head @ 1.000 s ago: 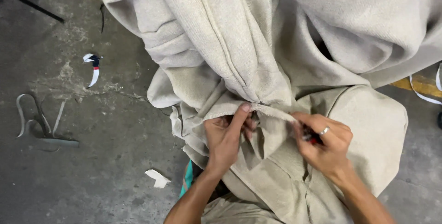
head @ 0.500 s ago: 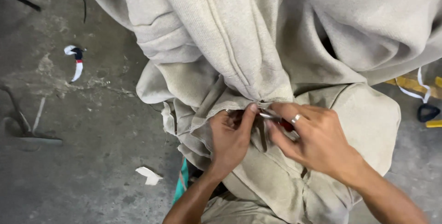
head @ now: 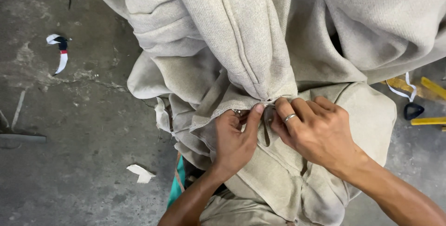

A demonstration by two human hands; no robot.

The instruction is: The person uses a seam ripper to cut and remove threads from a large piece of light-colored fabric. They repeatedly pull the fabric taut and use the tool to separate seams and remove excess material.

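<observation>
A: Head view showed both hands meeting at the centre of the frame, on a big heap of beige fabric (head: 260, 35) that filled everything from nine o'clock round to three.

B: Where was the cloth relative to the fingers?

A: A gathered seam of the fabric came down from twelve o'clock and ended right at the fingertips. The left hand (head: 232, 140) sat at about seven o'clock of that gathered point, thumb raised and pressed against the hem edge, the other fingers curled closed around a fold of the cloth.

B: And the other hand?

A: The right hand (head: 316, 128) lay at four o'clock of the same point, touching the left thumb. Its fingers were bent down tight onto the fabric, pinching the gather; a ring (head: 289, 117) showed on one finger. Whether anything small lay under those fingers could not be told.

B: Around them?

A: More beige cloth lay beneath both wrists. On the concrete floor (head: 69, 161), a white paper scrap (head: 141, 172) lay at eight o'clock, a white and black strip (head: 60, 52) at ten, and yellow bars (head: 429, 103) at three, well apart from the hands.
</observation>
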